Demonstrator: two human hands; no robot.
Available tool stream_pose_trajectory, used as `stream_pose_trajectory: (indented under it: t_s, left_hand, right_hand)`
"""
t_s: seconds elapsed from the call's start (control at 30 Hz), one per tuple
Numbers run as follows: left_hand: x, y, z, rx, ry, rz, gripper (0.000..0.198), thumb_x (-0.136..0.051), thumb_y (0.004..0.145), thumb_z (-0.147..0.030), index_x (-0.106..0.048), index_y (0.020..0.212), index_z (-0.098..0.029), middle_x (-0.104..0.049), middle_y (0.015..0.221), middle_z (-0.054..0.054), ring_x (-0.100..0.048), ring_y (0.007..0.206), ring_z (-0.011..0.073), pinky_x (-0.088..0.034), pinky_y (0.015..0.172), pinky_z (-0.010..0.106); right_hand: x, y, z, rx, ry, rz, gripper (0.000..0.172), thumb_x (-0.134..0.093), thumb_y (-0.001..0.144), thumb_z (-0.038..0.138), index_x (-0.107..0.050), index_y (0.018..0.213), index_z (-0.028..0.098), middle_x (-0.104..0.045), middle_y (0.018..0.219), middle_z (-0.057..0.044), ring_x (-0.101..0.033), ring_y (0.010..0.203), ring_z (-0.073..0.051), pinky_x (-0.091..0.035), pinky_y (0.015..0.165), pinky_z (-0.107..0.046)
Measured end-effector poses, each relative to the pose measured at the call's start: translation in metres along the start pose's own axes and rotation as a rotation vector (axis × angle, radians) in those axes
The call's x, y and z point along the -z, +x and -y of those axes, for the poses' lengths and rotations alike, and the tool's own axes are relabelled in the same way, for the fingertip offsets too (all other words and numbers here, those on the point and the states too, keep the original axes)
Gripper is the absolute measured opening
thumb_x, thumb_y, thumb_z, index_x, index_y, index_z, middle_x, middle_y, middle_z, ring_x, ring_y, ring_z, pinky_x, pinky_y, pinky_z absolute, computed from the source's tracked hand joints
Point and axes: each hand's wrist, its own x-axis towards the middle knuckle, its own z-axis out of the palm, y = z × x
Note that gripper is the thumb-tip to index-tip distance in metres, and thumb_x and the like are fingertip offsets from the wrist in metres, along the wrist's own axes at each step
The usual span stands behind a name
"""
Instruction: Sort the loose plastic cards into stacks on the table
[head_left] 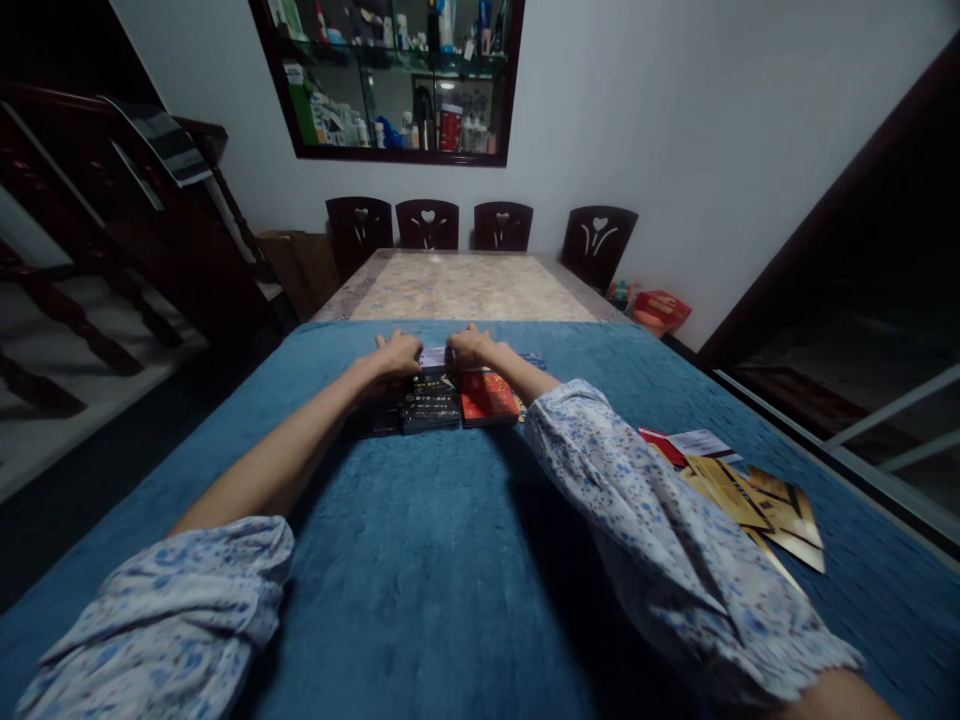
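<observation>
Both my arms reach forward over a blue cloth [420, 560] spread on the table. My left hand [397, 353] and my right hand [471, 347] are closed on the two ends of a small pale card or packet [433, 358] held between them. Just in front of me from the hands lie flat packets on the cloth: a dark one with pale lettering [430, 405] and a red one [487, 397]. A bit of blue packet [534, 360] shows beside my right wrist.
Gold and red flattened cartons [739, 490] lie on the cloth at the right. Past the cloth the marble tabletop [457, 285] runs to several dark chairs [427, 224]. A wall cabinet [397, 75] holds bottles. A wooden staircase [90, 230] stands left; red boxes [658, 310] sit on the floor.
</observation>
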Motion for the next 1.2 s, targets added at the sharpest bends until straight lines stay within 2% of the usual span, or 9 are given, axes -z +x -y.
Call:
stream_pose_trajectory:
  t_s: [0.17,0.53,0.83,1.03,1.2]
  left_hand:
    - [0.003,-0.004,-0.006,0.035,0.094,0.049,0.022,-0.06,0.074,-0.022,-0.071,0.092,-0.018,-0.071,0.107,0.013,-0.05,0.117,0.0369,-0.043,0.098,0.057]
    - [0.004,-0.004,-0.006,0.049,0.098,0.086,0.026,-0.059,0.076,-0.021,-0.071,0.099,-0.019,-0.067,0.119,0.015,-0.046,0.125,0.0404,-0.043,0.097,0.06]
    - [0.0,-0.004,-0.003,0.028,0.105,0.06,0.021,-0.057,0.076,-0.021,-0.07,0.092,-0.019,-0.064,0.121,0.015,-0.046,0.122,0.039,-0.043,0.095,0.059]
    - [-0.003,-0.002,0.001,0.012,0.074,0.034,0.021,-0.06,0.075,-0.025,-0.073,0.091,-0.019,-0.066,0.117,0.014,-0.045,0.124,0.0398,-0.039,0.1,0.06]
    - [-0.002,-0.004,0.001,-0.001,0.055,0.032,0.015,-0.06,0.076,-0.027,-0.071,0.083,-0.019,-0.065,0.12,0.015,-0.043,0.125,0.0403,-0.041,0.097,0.058]
  right_hand:
    - [0.001,-0.002,0.002,0.005,0.023,0.005,0.038,-0.063,0.09,0.03,-0.069,0.125,0.017,-0.064,0.138,-0.017,-0.046,0.136,-0.038,-0.045,0.106,-0.054]
    - [0.008,-0.009,0.007,-0.007,0.028,0.026,0.038,-0.062,0.089,0.026,-0.069,0.126,0.015,-0.065,0.135,-0.019,-0.05,0.134,-0.036,-0.047,0.103,-0.048]
    - [0.004,-0.006,0.005,0.014,0.029,0.028,0.037,-0.061,0.09,0.029,-0.07,0.124,0.017,-0.066,0.133,-0.018,-0.049,0.133,-0.037,-0.049,0.1,-0.048]
    - [-0.001,-0.001,0.003,0.028,-0.019,-0.029,0.036,-0.06,0.091,0.029,-0.072,0.123,0.018,-0.066,0.136,-0.016,-0.048,0.134,-0.037,-0.049,0.102,-0.05]
    - [-0.003,0.0,0.003,0.036,-0.037,-0.04,0.039,-0.056,0.092,0.029,-0.071,0.127,0.019,-0.062,0.14,-0.016,-0.048,0.134,-0.036,-0.05,0.1,-0.047]
